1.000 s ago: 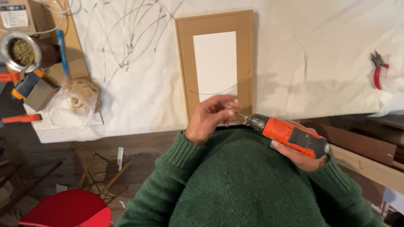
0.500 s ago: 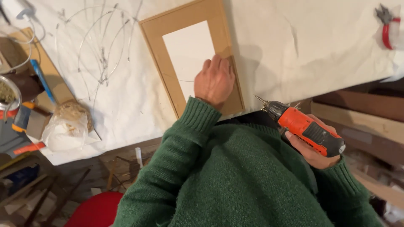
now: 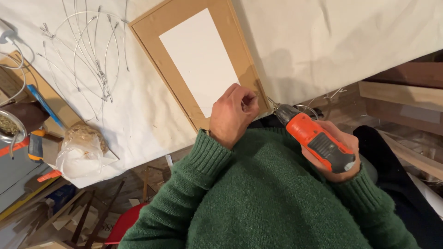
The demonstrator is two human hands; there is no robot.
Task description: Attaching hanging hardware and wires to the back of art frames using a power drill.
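Nearest the camera, 2 sleeves of a green knitted sweater (image 3: 258, 198) fill the lower view. The right hand (image 3: 339, 154) is wrapped tight around the grip of an orange and dark grey cordless screwdriver (image 3: 318, 140), whose dark nose points up and left toward the edge of the surface (image 3: 346, 41). The left hand (image 3: 233, 115) is curled, its fingertips (image 3: 249, 99) pinched together at the lower right corner of a flat brown fibreboard frame back (image 3: 150, 37); what they pinch is too small to tell, possibly a small fitting. A thin loop of wire (image 3: 307, 108) shows just beside the screwdriver's nose.

The frame back lies tilted on the surface, which is covered with a white cloth, and a white rectangular sheet (image 3: 198, 60) sits in the middle of it. Left of the frame back, a loose bundle of thin grey wires (image 3: 92, 60) lies spread on the cloth. At the left edge, a clear plastic bag of pale material (image 3: 80, 152) rests near a blue-handled tool (image 3: 46, 108) and a flat cardboard piece (image 3: 55, 103). Below the surface, a red seat (image 3: 122, 226) stands on the cluttered wooden floor (image 3: 152, 175).
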